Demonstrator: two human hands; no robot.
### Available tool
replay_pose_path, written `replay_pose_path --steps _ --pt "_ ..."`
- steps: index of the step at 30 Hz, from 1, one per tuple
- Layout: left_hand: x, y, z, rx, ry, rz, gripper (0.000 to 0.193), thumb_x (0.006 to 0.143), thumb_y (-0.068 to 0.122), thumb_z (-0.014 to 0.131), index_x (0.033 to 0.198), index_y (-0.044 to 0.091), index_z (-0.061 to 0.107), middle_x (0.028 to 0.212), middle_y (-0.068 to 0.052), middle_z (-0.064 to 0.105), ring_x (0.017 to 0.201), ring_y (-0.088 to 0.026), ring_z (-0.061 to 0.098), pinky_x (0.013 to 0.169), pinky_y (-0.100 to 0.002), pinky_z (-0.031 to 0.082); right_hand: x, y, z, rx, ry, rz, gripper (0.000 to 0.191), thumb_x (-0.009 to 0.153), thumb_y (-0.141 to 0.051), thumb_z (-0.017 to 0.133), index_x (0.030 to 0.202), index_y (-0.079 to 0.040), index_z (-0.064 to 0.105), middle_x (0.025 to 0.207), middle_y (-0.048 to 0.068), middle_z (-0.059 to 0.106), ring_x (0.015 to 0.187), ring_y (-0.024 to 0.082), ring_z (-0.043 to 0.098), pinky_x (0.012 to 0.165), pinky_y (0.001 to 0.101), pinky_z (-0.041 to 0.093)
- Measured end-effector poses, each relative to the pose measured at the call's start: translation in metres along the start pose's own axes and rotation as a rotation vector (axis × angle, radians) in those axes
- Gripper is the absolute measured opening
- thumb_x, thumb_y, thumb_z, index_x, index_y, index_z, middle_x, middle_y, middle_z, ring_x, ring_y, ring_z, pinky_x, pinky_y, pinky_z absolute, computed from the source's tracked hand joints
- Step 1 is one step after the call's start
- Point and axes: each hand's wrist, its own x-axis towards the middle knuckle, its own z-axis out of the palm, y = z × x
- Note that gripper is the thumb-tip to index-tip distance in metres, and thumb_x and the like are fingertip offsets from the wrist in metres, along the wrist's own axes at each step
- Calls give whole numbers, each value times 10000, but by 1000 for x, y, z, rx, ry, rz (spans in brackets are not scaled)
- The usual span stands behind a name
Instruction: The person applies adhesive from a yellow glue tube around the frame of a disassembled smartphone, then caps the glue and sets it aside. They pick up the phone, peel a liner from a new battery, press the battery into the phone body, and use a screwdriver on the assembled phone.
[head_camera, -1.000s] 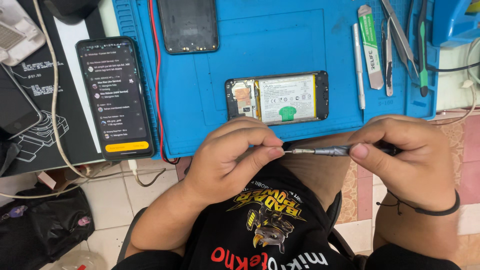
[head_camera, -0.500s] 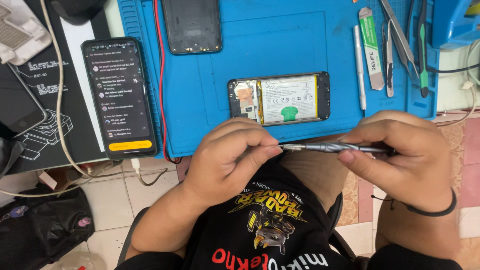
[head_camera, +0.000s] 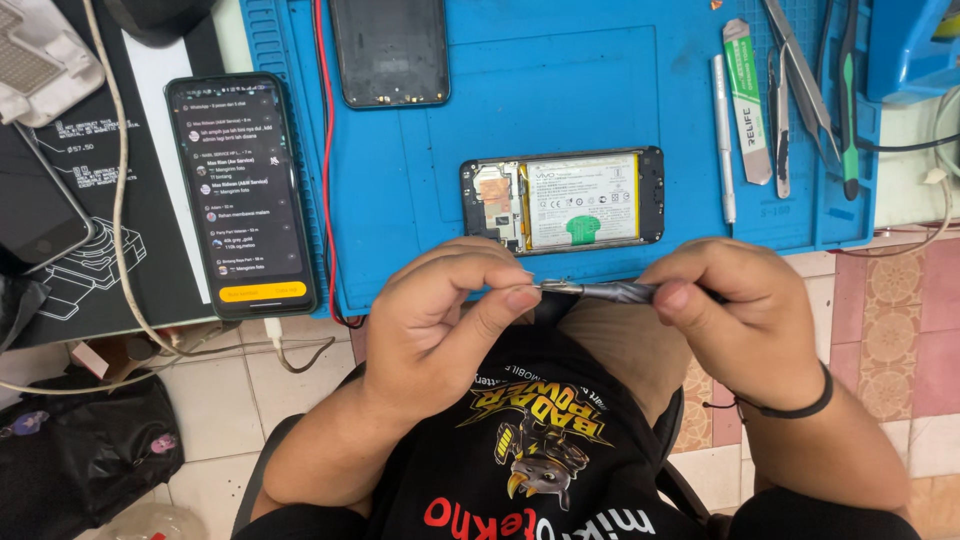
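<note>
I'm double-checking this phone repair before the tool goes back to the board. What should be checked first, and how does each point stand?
1. Tool gripped: the right hand holds the slim metal screwdriver by its handle. Ok.
2. Tip seated: the left hand pinches the tip end; what sits there is too small to see. Cannot tell.
3. Opened phone lies flat on the blue mat, back off, battery showing. Ok.
4. Space around the opened phone: nothing lies against it. Ok.
5. Spare tools within reach: tweezers and pry tool lie at the mat's right edge. Ok.
6. Loose screws on the mat: none discernible at this size. Cannot tell.
</note>
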Motion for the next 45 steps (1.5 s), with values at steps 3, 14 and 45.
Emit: replay_pose_path --steps 3,14,45 --pt "5 3 -10 164 -74 91 151 948 -3 775 1075 5 693 1060 -97 731 968 -198 706 873 -301 565 4 -6 -5 -158 -28 -106 171 866 -111 792 979 -14 709 916 72 733 799 128 677 707 254 509" --pt "43 -21 -6 606 249 -23 637 934 103 804 1482 35 486 1174 -70 715 1095 -225 619 895 -339 502 66 -100 -38 -897 -109 -419 240 832 13 806 1064 44 753 854 160 696 718 226 675 620 328 528" --pt "46 -25 15 807 301 49 654 868 79 797 1457 45 514 1131 -77 675 1123 -293 573 1037 -415 434 134 -138 17 -1091 -306 -670 88 781 -98 757 829 -53 699 752 128 589 721 362 617 629 462 498"
